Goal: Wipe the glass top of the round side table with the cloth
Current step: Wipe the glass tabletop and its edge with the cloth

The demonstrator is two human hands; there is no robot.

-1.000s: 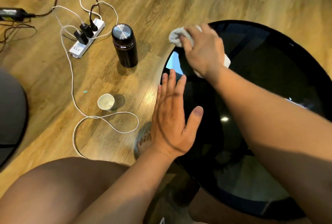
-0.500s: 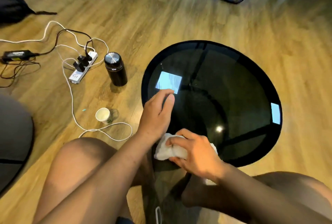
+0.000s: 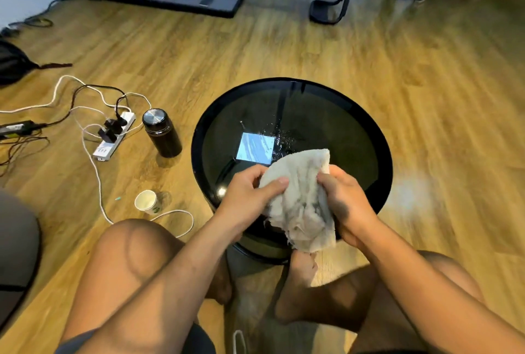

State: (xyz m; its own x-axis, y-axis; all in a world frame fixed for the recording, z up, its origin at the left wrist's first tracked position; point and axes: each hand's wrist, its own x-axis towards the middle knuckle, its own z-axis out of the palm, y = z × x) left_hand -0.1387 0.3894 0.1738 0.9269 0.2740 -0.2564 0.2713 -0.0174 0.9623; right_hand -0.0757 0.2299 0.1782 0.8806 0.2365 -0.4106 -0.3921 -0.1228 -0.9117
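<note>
So, going left to right: the left hand (image 3: 250, 191) had its fingers (image 3: 247, 173) curled, thumb pinching one edge of the cloth (image 3: 301, 200). The right hand (image 3: 346, 200) gripped the opposite edge, so it hung spread between them over the near part of the glass worktop (image 3: 326, 126). It looked like a light, floppy, frayed rag, probably damp, given the droplets (image 3: 284, 137) on the glass. I'd bunch it into a pad and press from above. The glass seemed slick and breakable, so no leaning hard.
</note>
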